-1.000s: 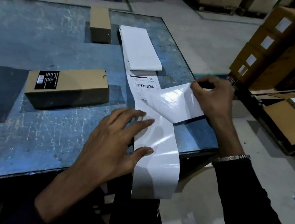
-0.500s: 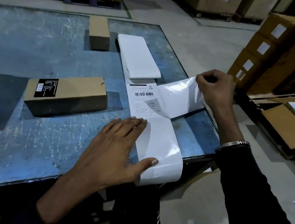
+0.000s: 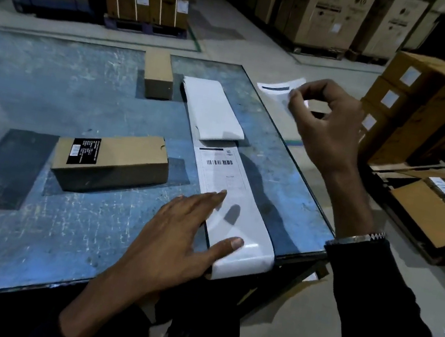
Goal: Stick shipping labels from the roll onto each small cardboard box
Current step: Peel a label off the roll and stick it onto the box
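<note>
So the right hand point(image 3: 323, 126) is up in the air past the far right edge of the scuffed blue metal table point(image 3: 27, 223), pinching a freshly peeled white shipping label point(image 3: 278, 87) between thumb and fingertips. The label sticks out to the left of the pinch, clear of everything.

What matters next, I'd say, is where that label sits versus the long brown cardboard box with the black sticker point(image 3: 111, 162). The box is lying flat, well to the left of the right hand and nearer than it, with the strip between them. Its long axis runs left to right, tilted slightly. The black sticker is at the left end, so the bare right part of the top looks like the landing spot.

The left hand point(image 3: 185, 239) is the closer one to the box, just to its near right, but it's busy: fingers flat, pressing down the shiny white backing strip point(image 3: 246, 226) where it droops over the near table edge. The folded white label stack point(image 3: 213, 110) lies further back, and a second small brown box point(image 3: 159, 74) stands at the far side, left of the stack.
</note>
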A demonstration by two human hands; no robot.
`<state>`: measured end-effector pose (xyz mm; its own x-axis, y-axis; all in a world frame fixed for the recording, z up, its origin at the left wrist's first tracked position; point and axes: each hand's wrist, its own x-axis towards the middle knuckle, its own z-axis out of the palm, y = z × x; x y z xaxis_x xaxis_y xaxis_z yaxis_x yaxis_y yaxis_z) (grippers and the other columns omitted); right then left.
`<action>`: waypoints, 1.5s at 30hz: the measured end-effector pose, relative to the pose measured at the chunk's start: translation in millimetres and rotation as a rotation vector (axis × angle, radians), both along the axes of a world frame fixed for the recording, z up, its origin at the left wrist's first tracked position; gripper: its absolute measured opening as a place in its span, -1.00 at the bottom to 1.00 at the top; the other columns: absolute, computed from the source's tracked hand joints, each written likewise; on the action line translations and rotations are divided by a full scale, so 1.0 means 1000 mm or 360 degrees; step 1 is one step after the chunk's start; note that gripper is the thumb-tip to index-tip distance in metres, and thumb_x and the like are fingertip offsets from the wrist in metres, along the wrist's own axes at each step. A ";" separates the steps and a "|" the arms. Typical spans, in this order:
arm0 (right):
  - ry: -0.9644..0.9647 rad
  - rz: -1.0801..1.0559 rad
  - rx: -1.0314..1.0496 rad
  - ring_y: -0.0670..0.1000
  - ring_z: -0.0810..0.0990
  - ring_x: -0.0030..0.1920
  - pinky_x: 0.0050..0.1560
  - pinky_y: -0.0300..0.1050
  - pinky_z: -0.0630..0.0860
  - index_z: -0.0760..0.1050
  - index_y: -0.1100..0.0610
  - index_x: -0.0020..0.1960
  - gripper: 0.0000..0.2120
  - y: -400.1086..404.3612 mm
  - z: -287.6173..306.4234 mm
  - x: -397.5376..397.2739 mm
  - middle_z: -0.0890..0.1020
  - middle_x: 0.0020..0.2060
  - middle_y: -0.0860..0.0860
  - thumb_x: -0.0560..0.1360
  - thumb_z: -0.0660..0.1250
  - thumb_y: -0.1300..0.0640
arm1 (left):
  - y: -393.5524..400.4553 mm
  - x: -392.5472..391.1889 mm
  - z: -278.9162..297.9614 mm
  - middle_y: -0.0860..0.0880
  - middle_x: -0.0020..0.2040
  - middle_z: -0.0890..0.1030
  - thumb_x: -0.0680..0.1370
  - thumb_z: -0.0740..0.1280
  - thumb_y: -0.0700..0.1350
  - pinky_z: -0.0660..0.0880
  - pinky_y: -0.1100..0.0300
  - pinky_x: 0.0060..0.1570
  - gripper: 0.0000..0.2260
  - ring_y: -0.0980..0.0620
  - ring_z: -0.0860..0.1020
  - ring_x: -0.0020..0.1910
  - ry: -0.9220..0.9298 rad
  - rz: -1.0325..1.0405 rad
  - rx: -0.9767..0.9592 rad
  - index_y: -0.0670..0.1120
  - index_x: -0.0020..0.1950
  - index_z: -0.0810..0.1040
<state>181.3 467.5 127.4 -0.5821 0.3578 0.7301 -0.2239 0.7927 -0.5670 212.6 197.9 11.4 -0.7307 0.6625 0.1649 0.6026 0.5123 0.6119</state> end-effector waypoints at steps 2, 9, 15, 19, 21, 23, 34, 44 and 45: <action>0.0023 0.0107 0.0072 -0.09 0.71 -0.07 -0.07 -0.04 0.70 0.67 0.14 0.01 -0.86 -0.025 0.005 -0.001 0.71 -0.11 -0.10 0.60 0.45 0.06 | -0.005 -0.004 0.010 0.38 0.52 0.42 0.57 0.14 0.53 0.34 0.09 0.56 -0.36 0.38 0.35 0.50 -0.0417 0.0064 0.0460 0.29 0.59 0.40; 0.0210 0.0499 0.0670 0.09 0.62 -0.06 -0.05 0.05 0.58 0.64 0.24 0.01 -0.89 -0.110 -0.002 -0.005 0.68 -0.08 0.08 0.62 0.43 0.19 | -0.047 -0.051 0.088 -0.07 0.17 0.77 0.66 0.15 0.29 0.63 0.08 0.19 -0.44 -0.04 0.74 0.18 -0.1244 0.0488 0.1318 -0.11 0.33 0.65; 0.0481 0.0581 0.0852 0.17 0.66 -0.05 0.07 0.00 0.59 0.66 0.30 -0.07 -0.89 -0.161 -0.010 -0.004 0.71 -0.11 0.13 0.60 0.47 0.27 | -0.091 -0.094 0.119 -0.25 0.11 0.76 0.68 0.25 0.23 0.70 0.00 0.12 -0.44 -0.16 0.77 0.04 -0.1576 0.0525 0.1267 -0.26 0.31 0.60; 0.0561 0.0629 0.1005 0.18 0.69 -0.04 0.11 -0.04 0.61 0.69 0.31 -0.07 -0.88 -0.181 -0.004 -0.007 0.73 -0.09 0.15 0.61 0.47 0.27 | -0.106 -0.115 0.120 -0.19 -0.05 0.76 0.63 0.37 0.15 0.72 0.13 -0.11 -0.52 -0.05 0.73 -0.22 -0.1573 0.0567 0.1286 -0.27 0.26 0.63; 0.0583 0.0654 0.1041 0.18 0.69 -0.05 0.14 -0.06 0.61 0.70 0.31 -0.07 -0.89 -0.188 -0.003 -0.009 0.74 -0.09 0.15 0.60 0.48 0.27 | -0.110 -0.125 0.118 -0.18 -0.05 0.73 0.62 0.43 0.04 0.70 0.16 -0.21 -0.64 -0.04 0.68 -0.18 -0.1488 0.0602 0.1330 -0.24 0.20 0.67; 0.0573 0.0689 0.1053 0.18 0.70 -0.05 0.14 -0.06 0.61 0.70 0.31 -0.08 -0.89 -0.194 -0.005 -0.012 0.74 -0.09 0.15 0.60 0.48 0.27 | -0.112 -0.135 0.115 -0.16 -0.08 0.72 0.61 0.46 -0.05 0.70 0.15 -0.20 -0.75 -0.06 0.63 -0.14 -0.1385 0.0628 0.1346 -0.21 0.17 0.71; 0.0321 0.0563 0.0944 0.25 0.56 0.43 0.33 0.26 0.52 0.51 0.25 0.44 -0.32 -0.200 -0.031 -0.032 0.59 0.41 0.20 0.49 0.58 -0.13 | -0.118 -0.172 0.104 -0.05 -0.16 0.74 0.61 0.48 0.02 0.62 0.20 -0.14 -0.80 -0.01 0.71 -0.18 -0.0923 0.0571 0.1107 -0.09 -0.10 0.72; 0.0123 0.0581 0.0918 0.31 0.42 0.53 0.50 0.32 0.35 0.31 0.21 0.52 -0.05 -0.178 -0.059 -0.040 0.43 0.51 0.26 0.40 0.60 -0.31 | -0.119 -0.194 0.067 -0.08 -0.02 0.79 0.62 0.48 -0.04 0.65 0.13 0.12 -0.82 0.01 0.75 0.01 -0.0856 0.0597 0.1148 -0.14 -0.03 0.76; 0.0118 0.0583 0.0910 0.31 0.42 0.52 0.51 0.31 0.35 0.32 0.22 0.51 -0.03 -0.176 -0.061 -0.039 0.44 0.50 0.26 0.38 0.62 -0.32 | -0.119 -0.194 0.064 -0.09 -0.01 0.79 0.62 0.48 -0.03 0.66 0.11 0.16 -0.81 -0.01 0.75 0.03 -0.0881 0.0594 0.1160 -0.15 -0.01 0.76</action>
<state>142.0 291.5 66.8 -0.5330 -0.3069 0.7885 -0.5571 0.8287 -0.0541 18.1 79.0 75.5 -0.9692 0.2460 0.0129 0.0126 -0.0028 0.9999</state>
